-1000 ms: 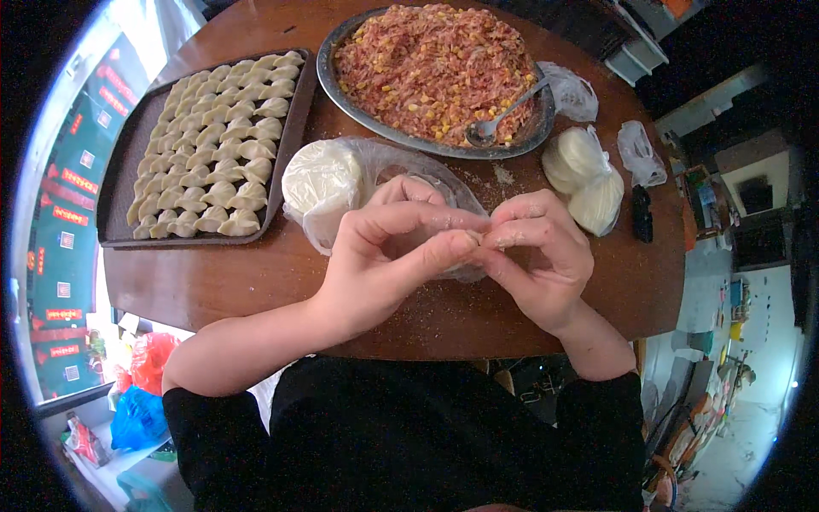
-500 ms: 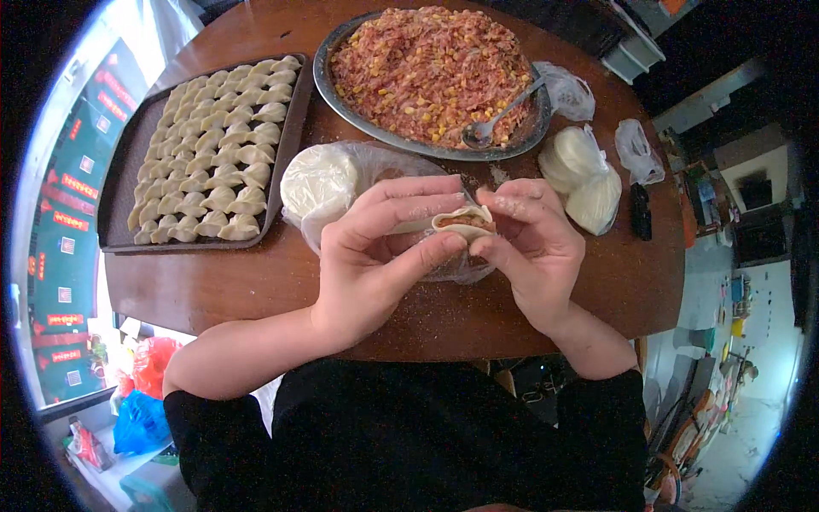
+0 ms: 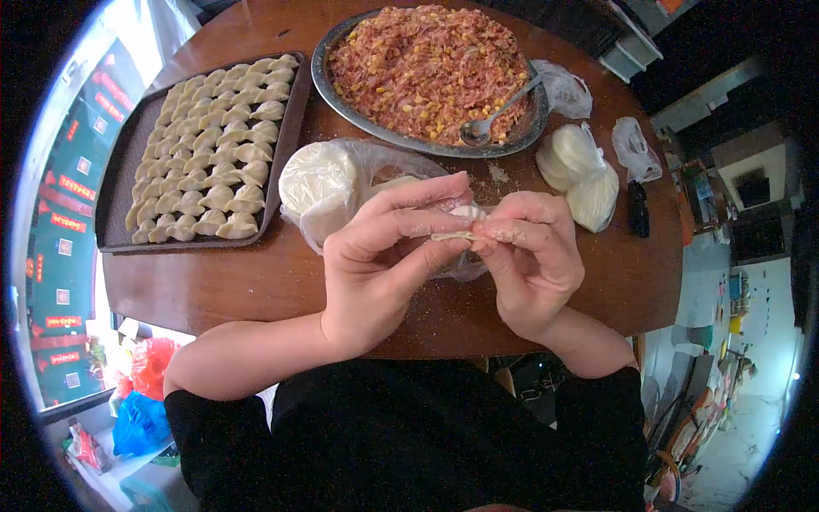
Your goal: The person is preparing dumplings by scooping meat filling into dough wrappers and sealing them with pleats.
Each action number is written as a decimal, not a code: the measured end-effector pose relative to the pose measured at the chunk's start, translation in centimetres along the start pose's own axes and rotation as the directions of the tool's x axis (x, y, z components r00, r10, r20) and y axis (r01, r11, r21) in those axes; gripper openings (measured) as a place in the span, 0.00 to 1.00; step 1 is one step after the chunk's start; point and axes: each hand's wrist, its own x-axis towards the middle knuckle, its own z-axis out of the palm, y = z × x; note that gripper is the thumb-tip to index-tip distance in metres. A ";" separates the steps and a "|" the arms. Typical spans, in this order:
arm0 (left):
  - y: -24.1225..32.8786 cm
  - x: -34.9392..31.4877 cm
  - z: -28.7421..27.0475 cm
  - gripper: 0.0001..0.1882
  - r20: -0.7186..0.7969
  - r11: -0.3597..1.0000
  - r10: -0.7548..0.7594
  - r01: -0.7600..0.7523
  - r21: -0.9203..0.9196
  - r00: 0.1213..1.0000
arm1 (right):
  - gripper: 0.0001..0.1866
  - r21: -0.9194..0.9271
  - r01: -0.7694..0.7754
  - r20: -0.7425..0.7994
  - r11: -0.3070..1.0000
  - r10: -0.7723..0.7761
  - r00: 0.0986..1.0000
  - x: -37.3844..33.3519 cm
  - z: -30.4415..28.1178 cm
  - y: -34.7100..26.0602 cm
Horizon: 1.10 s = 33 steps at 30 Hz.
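Between my two hands, above the near half of the table, is a folded dumpling [image 3: 466,212], mostly hidden by fingers. My left hand [image 3: 388,247] pinches its left side with thumb and fingers. On the other side, my right hand [image 3: 533,252] presses the edge together with thumb and fingertips. Flour dusts the fingers of both hands. Just beyond my left hand lies a stack of round dumpling wrappers [image 3: 319,181] in clear plastic. Farther off, a large oval metal tray [image 3: 341,101] holds a mound of meat and corn filling [image 3: 426,68], with a spoon [image 3: 478,130] resting in it.
At the left, a dark baking tray [image 3: 119,200] carries rows of finished dumplings [image 3: 209,154]. Bagged wrappers [image 3: 589,192] lie to the right, near a crumpled plastic bag [image 3: 637,152] and a small black object [image 3: 639,209]. All stand on a brown wooden table [image 3: 205,286].
The wrapper was open at the top with filling showing; now its edges are pressed together and the filling is out of sight. My right fingers have closed in toward the left.
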 end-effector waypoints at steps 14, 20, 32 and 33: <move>-0.5 -0.3 0.6 0.09 -0.075 0.902 -0.205 0.159 -0.402 0.976 | 0.15 -0.034 -0.023 -0.012 0.999 0.023 1.000 0.7 0.3 0.3; -0.5 -0.4 0.5 0.09 -0.050 0.898 -0.198 0.161 -0.409 0.979 | 0.13 -0.037 0.000 -0.024 0.999 -0.001 1.000 0.1 0.3 1.5; -1.1 -0.4 0.3 0.08 0.008 0.923 -0.128 0.123 -0.364 0.992 | 0.06 -0.113 0.073 0.028 0.991 -0.070 0.997 0.3 0.0 1.6; -1.2 -0.5 0.4 0.08 0.010 0.916 -0.127 0.121 -0.382 0.992 | 0.06 -0.110 0.083 0.034 0.990 -0.079 0.996 0.4 0.0 1.5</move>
